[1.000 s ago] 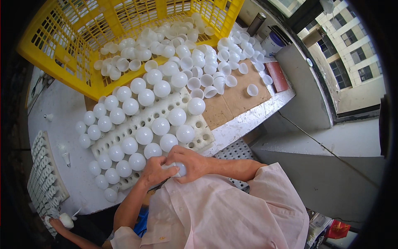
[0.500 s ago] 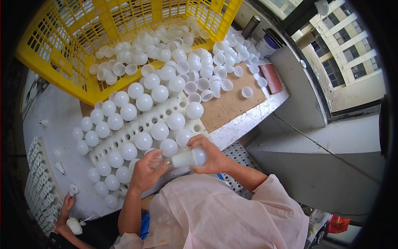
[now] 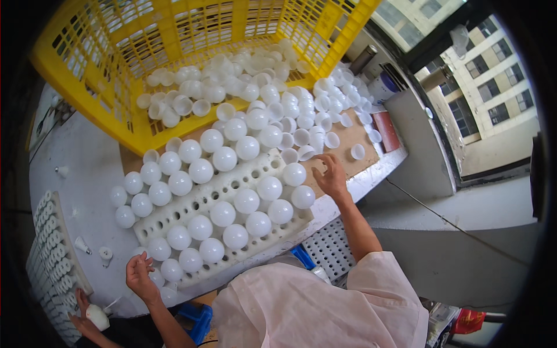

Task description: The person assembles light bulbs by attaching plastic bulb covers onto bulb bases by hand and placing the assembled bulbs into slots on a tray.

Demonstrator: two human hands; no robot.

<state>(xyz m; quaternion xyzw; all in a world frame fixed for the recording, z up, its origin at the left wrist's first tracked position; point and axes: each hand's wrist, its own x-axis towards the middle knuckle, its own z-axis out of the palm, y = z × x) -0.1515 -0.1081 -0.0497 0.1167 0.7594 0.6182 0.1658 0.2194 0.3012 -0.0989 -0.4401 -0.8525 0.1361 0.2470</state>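
Note:
My left hand [image 3: 140, 274] is at the left end of the front rows of round white bulbs [image 3: 235, 236], fingers loosely bent and nothing visible in them. My right hand [image 3: 332, 177] hovers with thumb and fingers apart beside the loose white dome covers [image 3: 306, 152], holding nothing. Just left of it, a bulb [image 3: 303, 197] stands at the right end of the front row. The bulbs stand in rows in a long white perforated holder [image 3: 235, 184], whose middle holes are bare. More rows of bulbs line its far side.
A yellow plastic crate [image 3: 139, 139] with many domes stands behind. Brown cardboard [image 3: 345, 159] lies under the covers. At left, a co-worker's hands [image 3: 87, 319] are near a rack of white lamp parts [image 3: 55, 243]. A flask [image 3: 363, 59] and a white tub [image 3: 383, 87] stand by the window.
The bulb held between both hands has been let go; one more now stands at the front row's right end. My hands have separated, left one leftward, right one toward the covers. The view has shifted.

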